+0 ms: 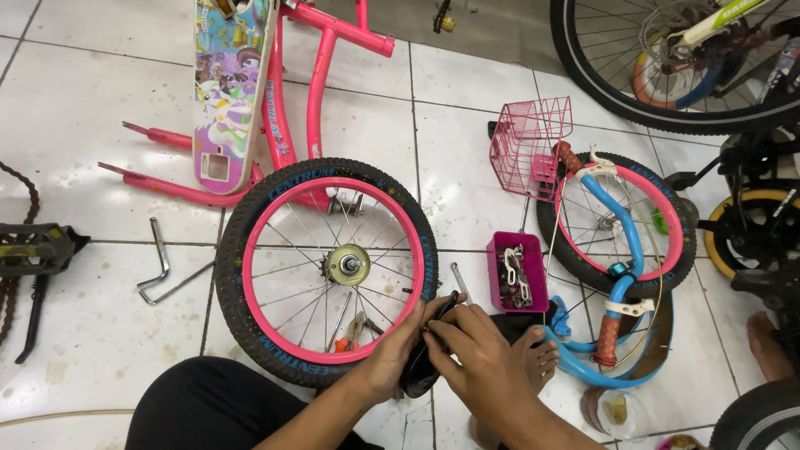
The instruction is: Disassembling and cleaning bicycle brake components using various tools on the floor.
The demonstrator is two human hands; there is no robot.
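Note:
A small bicycle wheel (327, 268) with a pink rim and black tyre lies flat on the white tiled floor. Both hands meet at its lower right edge. My left hand (398, 350) cups a black rubber inner tube (419, 372) from below. My right hand (475, 350) pinches the top of the same tube next to the tyre. Orange-handled pliers (353, 331) lie among the spokes just left of my hands. My bare foot (533, 354) rests right of the hands.
A pink bicycle frame (292, 108) lies behind the wheel. To the right are a pink basket (530, 137), a pink box of metal parts (517, 271), a second wheel (615, 223) and blue handlebars (612, 333). Hex keys (160, 271) lie left. Another person's foot (767, 346) is far right.

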